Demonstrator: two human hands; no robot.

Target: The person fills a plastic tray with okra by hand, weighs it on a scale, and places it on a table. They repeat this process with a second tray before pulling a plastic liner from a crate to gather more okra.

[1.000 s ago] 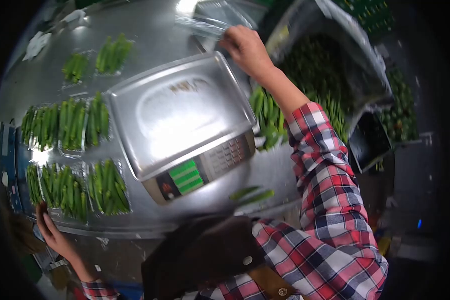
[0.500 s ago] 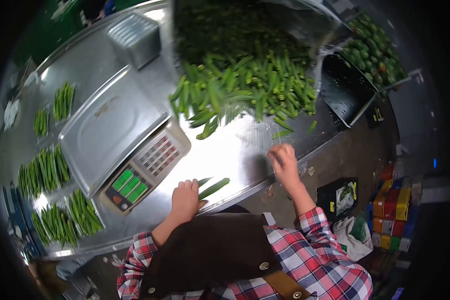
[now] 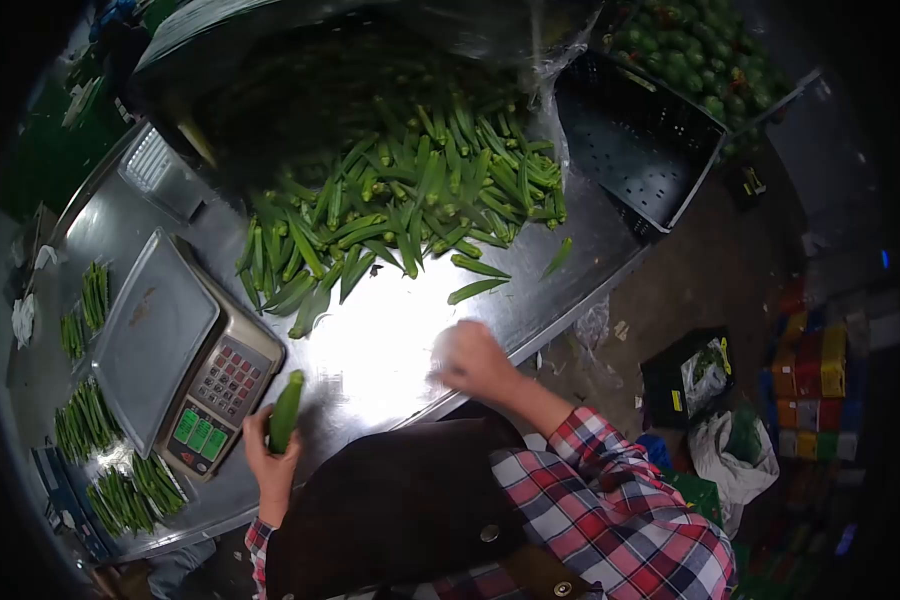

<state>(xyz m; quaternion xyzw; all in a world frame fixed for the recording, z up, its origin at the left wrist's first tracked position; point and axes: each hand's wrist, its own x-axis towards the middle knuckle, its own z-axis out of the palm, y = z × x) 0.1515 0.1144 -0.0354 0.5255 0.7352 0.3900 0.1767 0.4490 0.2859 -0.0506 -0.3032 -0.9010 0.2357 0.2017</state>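
Observation:
My left hand (image 3: 268, 455) is closed on green okra (image 3: 286, 410), held beside the scale with the tips pointing up and away from me. Over the bright part of the metal table, near its front edge, is my right hand (image 3: 473, 358); motion smears its fingers, so I cannot tell whether they hold anything. A large okra pile (image 3: 420, 190) spreads across the table beyond both hands. Between that pile and my right hand lie a few loose okra pods (image 3: 477, 291).
A digital scale (image 3: 220, 385) with a bare metal pan stands to the left. Bundled okra (image 3: 88, 415) lies in rows at the far left. A black crate (image 3: 650, 140) sits at the table's right side, near green produce (image 3: 690, 60). Another black crate (image 3: 687, 375) is on the floor.
My left hand has lifted okra from the table and turned it upright. My right hand has moved left and nearer to me. The camera view has shifted.

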